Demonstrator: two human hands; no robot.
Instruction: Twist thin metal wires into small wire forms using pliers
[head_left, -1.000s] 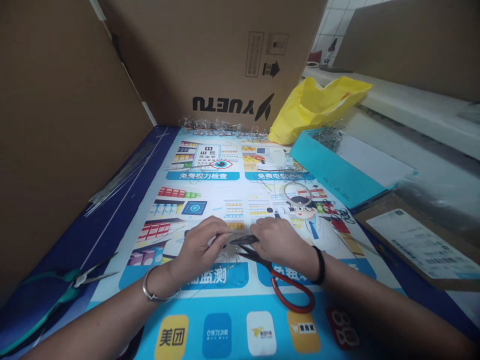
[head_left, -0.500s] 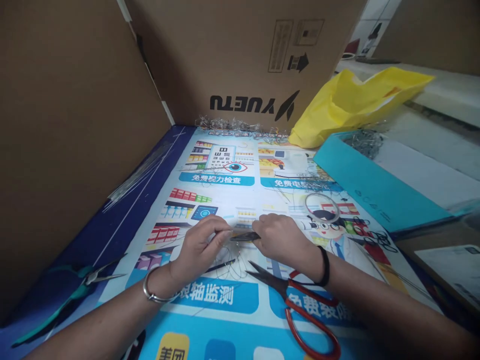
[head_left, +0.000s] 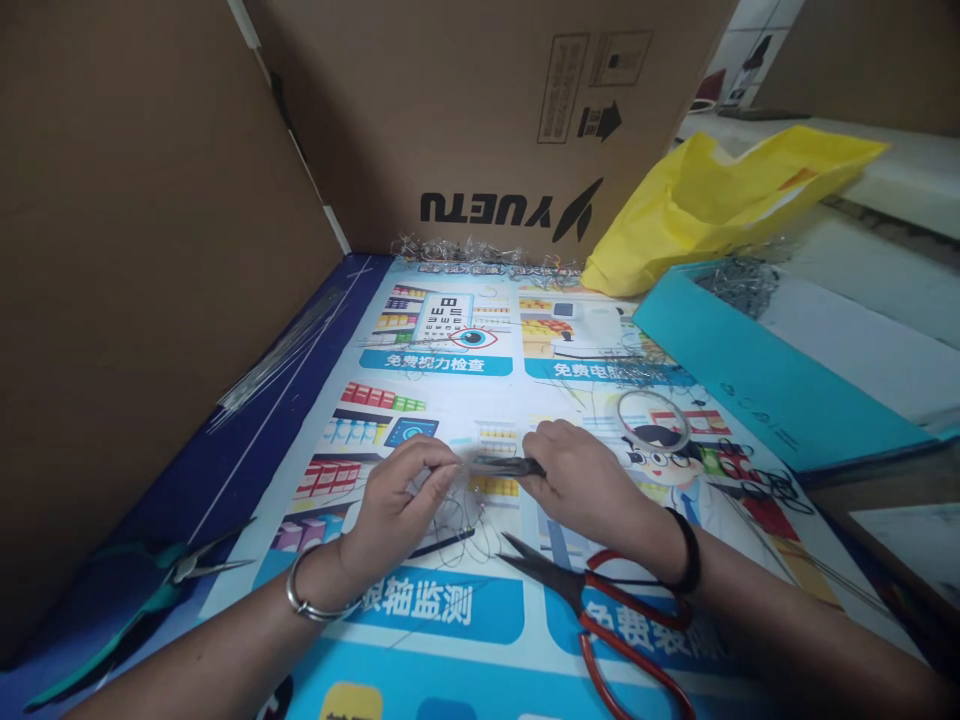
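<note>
My left hand (head_left: pixel 405 500) is closed in a pinch on thin wire, with fine wire loops (head_left: pixel 469 525) hanging below the fingers. Wrapped in my right hand (head_left: pixel 577 470) are dark-jawed pliers (head_left: pixel 510 467); their handles are hidden in the fist. The jaws point left and reach to the fingertips of my left hand, at the wire. Whether they grip it is too fine to tell. Just below lie scissors (head_left: pixel 577 590) with red handles, blades pointing up and left. Teal-handled pliers (head_left: pixel 176 575) rest open on the left.
Cardboard walls (head_left: pixel 480 110) stand behind and left. Straight wires (head_left: pixel 277 355) lie at the left, and a wire tangle (head_left: pixel 465 248) along the back. At the right are a tape roll (head_left: pixel 652 420), a yellow bag (head_left: pixel 697 210) and a teal box (head_left: pixel 780 390) holding metal pieces.
My right hand has moved slightly to the right with the pliers, and more of their jaws shows between the hands. My left hand keeps its pinch almost in place.
</note>
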